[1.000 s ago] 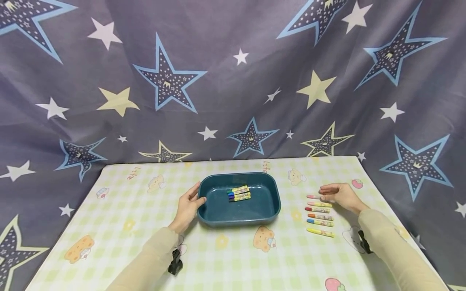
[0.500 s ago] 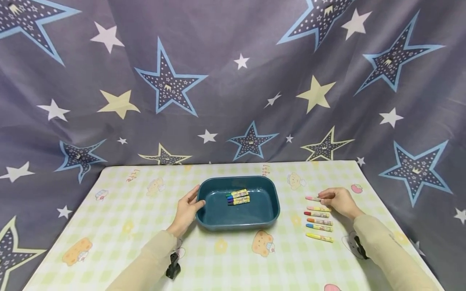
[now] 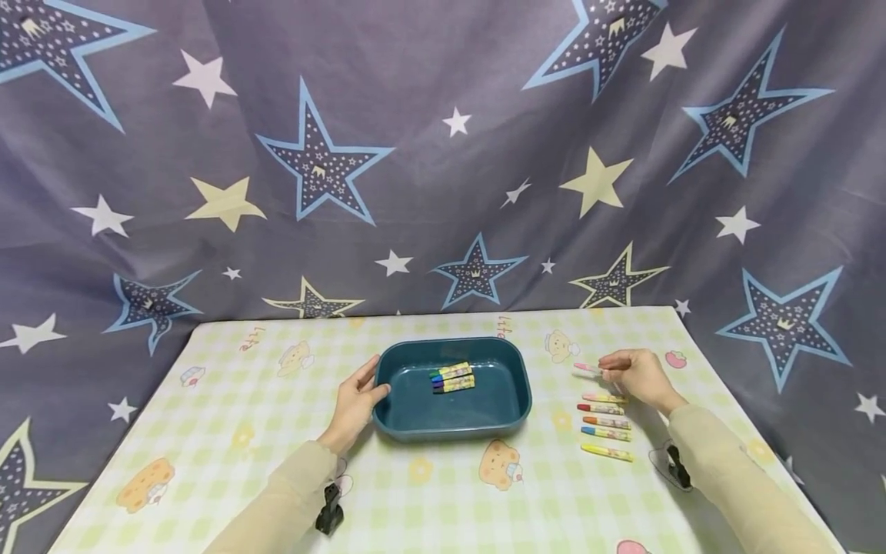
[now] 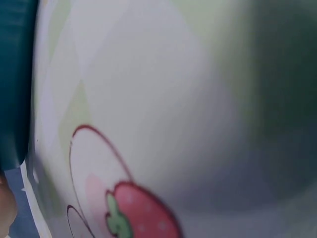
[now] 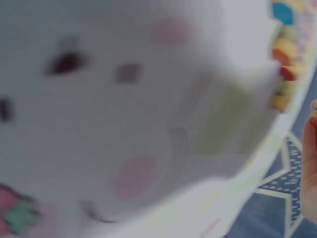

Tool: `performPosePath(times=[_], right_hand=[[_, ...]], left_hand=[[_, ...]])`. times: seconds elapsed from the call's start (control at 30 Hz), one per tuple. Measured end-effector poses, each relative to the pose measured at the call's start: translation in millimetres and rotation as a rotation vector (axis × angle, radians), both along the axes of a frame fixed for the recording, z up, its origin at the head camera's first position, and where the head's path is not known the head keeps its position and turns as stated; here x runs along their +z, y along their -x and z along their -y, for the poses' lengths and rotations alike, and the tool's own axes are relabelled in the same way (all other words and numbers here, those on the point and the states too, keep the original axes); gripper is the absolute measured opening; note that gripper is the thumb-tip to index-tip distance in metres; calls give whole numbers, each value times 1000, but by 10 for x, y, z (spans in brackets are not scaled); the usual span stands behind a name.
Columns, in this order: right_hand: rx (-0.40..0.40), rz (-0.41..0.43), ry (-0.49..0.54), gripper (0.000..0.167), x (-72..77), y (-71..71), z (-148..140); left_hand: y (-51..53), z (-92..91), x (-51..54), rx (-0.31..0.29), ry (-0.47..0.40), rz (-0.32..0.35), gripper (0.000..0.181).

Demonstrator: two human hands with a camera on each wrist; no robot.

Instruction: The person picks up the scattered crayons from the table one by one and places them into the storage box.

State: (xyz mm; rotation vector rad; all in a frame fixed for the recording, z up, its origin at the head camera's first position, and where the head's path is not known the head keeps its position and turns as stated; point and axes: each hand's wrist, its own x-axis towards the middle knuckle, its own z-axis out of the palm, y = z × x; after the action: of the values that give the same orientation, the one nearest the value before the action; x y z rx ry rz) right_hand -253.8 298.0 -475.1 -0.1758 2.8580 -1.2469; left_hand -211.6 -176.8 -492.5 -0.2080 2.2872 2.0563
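Observation:
A dark teal rectangular tray (image 3: 453, 435) stands on the table, and my left hand (image 3: 353, 402) grips its left rim with the thumb over the edge. Inside it lie several crayons (image 3: 453, 377) side by side, with green, blue, purple and black tips. My right hand (image 3: 638, 377) pinches a pink crayon (image 3: 585, 368) between thumb and fingers, just above the table at the right. Below that hand, a row of crayons lies on the cloth: a pale pink crayon (image 3: 601, 398), a red crayon (image 3: 601, 409), an orange crayon (image 3: 606, 422), a blue crayon (image 3: 606, 434) and a yellow crayon (image 3: 607, 452).
A green-and-white checked tablecloth (image 3: 277, 431) with cartoon prints covers the table. Behind it hangs a dark star-patterned curtain (image 3: 401, 185). Black wrist cameras sit under both sleeves, and both wrist views are mostly blurred cloth.
My right hand has closed on the pink crayon, lifted it and moved slightly left, away from the row. My left hand stays on the tray.

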Motion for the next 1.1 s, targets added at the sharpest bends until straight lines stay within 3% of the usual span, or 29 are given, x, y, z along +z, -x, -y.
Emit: performPosePath(times=[0.13, 0.3, 0.53, 0.77, 1.1], right_hand=[[15, -63, 3, 22, 176, 34, 141], [70, -70, 48, 25, 387, 75, 455], [166, -83, 165, 22, 490, 76, 1036], [220, -40, 265, 23, 439, 93, 1482], [239, -9, 263, 25, 196, 111, 1804]], left_hand=[[0, 3, -1, 6, 8, -10, 61], [19, -2, -12, 4, 10, -9, 62], [27, -6, -27, -2, 4, -15, 62], [-8, 1, -34, 2, 5, -12, 61], [0, 0, -20, 10, 22, -11, 61]])
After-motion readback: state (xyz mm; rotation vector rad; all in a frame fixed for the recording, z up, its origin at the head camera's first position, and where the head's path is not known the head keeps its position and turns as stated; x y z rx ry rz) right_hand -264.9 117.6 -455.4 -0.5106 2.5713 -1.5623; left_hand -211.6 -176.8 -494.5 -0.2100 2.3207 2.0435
